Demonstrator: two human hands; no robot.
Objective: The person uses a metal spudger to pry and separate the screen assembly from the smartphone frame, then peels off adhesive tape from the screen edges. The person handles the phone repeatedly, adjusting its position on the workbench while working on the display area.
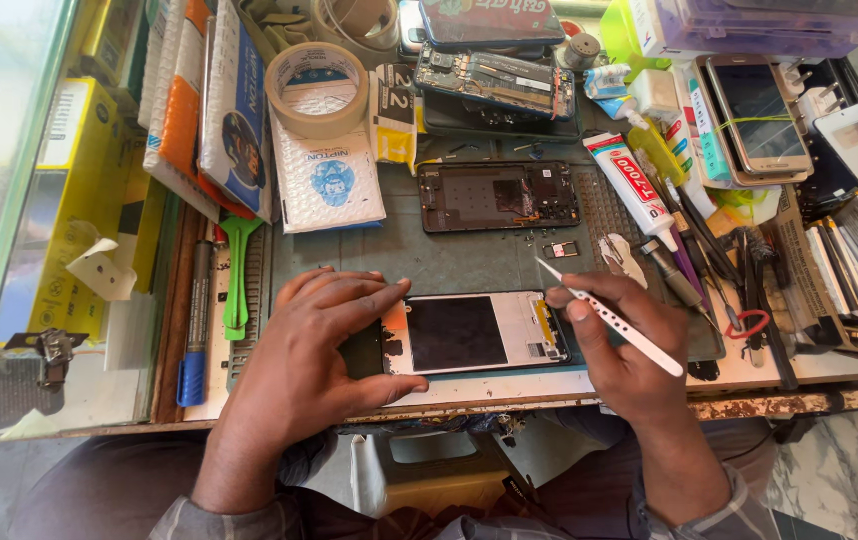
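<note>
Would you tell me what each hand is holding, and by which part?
Right hand grips white tweezers mid-shaft. Left hand presses the phone screen panel's left end.

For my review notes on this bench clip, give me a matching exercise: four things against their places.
Things:
1. tweezers
2. tape roll
3. glue tube
4. phone screen panel

Places:
A. on a padded envelope, far left of the mat
B. under the left hand, at the mat's near edge
C. in the right hand
D. lying right of the open phone frame

Pairs: 1-C, 2-A, 3-D, 4-B
</note>
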